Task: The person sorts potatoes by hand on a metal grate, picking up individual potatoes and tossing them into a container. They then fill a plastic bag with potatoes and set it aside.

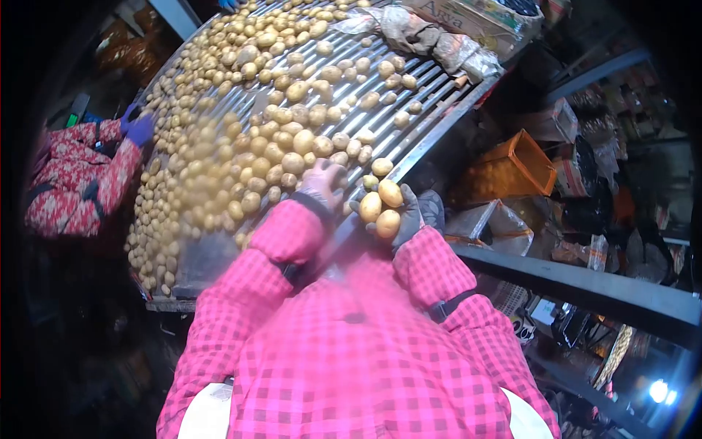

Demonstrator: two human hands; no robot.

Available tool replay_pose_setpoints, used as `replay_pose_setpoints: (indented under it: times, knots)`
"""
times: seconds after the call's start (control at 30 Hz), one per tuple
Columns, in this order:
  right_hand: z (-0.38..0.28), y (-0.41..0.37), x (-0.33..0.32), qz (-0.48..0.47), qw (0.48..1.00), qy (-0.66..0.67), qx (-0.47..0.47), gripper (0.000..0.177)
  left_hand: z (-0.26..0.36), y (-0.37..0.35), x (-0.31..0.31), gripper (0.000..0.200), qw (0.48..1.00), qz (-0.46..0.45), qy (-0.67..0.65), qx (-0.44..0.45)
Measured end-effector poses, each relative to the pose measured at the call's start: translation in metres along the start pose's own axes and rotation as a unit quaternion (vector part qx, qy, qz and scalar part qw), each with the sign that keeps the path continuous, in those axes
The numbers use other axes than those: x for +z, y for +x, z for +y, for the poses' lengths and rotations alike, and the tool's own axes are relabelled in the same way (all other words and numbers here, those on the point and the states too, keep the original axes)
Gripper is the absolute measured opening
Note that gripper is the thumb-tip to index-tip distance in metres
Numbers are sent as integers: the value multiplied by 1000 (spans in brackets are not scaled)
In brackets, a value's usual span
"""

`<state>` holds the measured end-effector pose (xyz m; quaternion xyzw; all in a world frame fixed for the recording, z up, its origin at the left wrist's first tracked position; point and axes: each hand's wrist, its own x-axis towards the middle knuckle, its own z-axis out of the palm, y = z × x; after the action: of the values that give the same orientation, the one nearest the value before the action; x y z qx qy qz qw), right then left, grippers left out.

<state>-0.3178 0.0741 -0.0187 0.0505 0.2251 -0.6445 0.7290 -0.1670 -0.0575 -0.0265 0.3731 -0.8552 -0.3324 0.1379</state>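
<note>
Many yellow potatoes (241, 139) lie on a metal roller conveyor (431, 80) that runs away from me. My left hand (324, 183), in a worn glove, rests fingers down among the potatoes at the near end of the belt. My right hand (402, 216), in a dark glove, is turned palm up at the belt's right edge. It cups three potatoes (380, 206). Both my sleeves are pink checked cloth.
A co-worker in a red patterned jacket (73, 175) stands at the left of the belt, a blue-gloved hand (139, 130) on the potatoes. Crumpled sacks (424, 36) and a cardboard box (468, 18) sit at the belt's far right. An orange crate (512, 168) stands below right.
</note>
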Motion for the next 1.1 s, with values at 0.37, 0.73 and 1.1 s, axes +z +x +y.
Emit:
replay_pose_setpoints:
  times: [0.37,0.73,1.1]
  knots:
    - [-6,-25,-22,-115,992,-46,1,60,77,-24,-16,48,986,-57,-130,84]
    - [-50,-266,-160,127,972,118,-156,31,2,-19,-25,36,965,-133,-212,-77]
    - [62,-339,-207,565,795,59,-212,27,-38,-22,3,34,979,-73,-187,-27]
